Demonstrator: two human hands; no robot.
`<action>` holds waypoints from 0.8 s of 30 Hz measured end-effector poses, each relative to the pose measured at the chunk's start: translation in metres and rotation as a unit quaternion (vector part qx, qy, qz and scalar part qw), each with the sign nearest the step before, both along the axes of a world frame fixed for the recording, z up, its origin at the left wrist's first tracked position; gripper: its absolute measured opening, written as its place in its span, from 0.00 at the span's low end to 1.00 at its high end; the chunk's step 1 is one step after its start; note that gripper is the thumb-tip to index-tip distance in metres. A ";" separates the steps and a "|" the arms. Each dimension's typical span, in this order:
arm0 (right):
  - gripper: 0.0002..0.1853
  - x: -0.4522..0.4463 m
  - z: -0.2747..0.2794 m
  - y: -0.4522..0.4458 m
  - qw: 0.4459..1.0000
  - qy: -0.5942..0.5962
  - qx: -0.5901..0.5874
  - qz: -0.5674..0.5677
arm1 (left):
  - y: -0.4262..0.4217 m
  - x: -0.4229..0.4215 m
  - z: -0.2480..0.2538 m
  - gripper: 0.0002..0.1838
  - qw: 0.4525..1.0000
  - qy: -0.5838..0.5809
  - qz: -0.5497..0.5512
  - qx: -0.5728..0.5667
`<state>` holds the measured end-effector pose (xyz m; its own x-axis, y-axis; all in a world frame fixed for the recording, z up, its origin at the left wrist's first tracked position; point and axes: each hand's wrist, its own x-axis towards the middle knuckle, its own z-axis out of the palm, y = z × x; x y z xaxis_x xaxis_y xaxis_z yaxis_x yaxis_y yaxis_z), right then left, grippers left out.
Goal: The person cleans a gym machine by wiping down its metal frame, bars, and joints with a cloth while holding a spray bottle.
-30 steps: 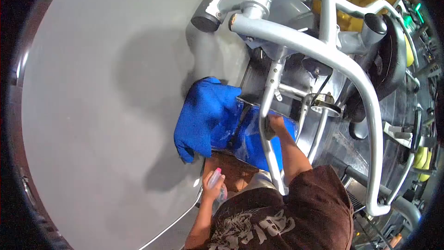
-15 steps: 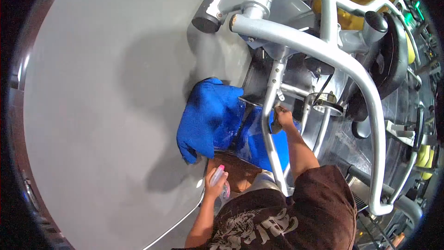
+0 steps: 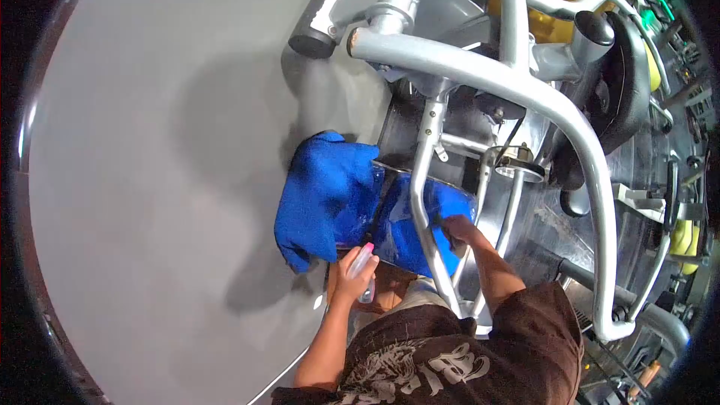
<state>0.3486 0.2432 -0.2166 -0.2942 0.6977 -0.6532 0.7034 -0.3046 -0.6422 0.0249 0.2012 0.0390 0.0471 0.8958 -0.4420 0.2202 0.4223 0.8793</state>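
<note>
My left hand [image 3: 349, 279] is wrapped round a clear spray bottle [image 3: 361, 261] with a pink top, in front of my body. My right hand [image 3: 460, 232] is closed low over a glossy blue padded surface [image 3: 401, 236], beside a silver tube [image 3: 420, 195]. Its fingers curl round something dark that I cannot make out. A blue towel [image 3: 316, 191] lies draped over the left part of the blue surface and hangs past its edge. Light streaks gleam on the blue surface.
The silver frame of an exercise machine [image 3: 555, 101] arches over my right arm. A black round pad [image 3: 619, 86] sits at its far side. A grey wall or panel [image 3: 150, 165] fills the left. Yellow pads [image 3: 682, 244] and more equipment stand at the right.
My right hand has moved down the blue surface, closer to my body. My left hand has tilted the spray bottle and raised it slightly toward the blue surface. The view has shifted a little.
</note>
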 end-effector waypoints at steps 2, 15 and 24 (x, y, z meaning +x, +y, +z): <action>0.16 -0.011 0.010 0.020 0.963 0.071 -0.030 -0.258 | 0.009 0.010 0.009 0.07 1.000 0.003 -0.012 0.016; 0.25 -0.039 -0.005 0.023 0.995 0.023 0.057 -0.082 | 0.033 0.031 0.013 0.09 0.999 0.034 0.001 0.030; 0.22 -0.001 -0.004 -0.065 0.946 0.075 -0.230 -0.215 | 0.039 0.033 -0.006 0.09 0.990 0.076 -0.048 0.110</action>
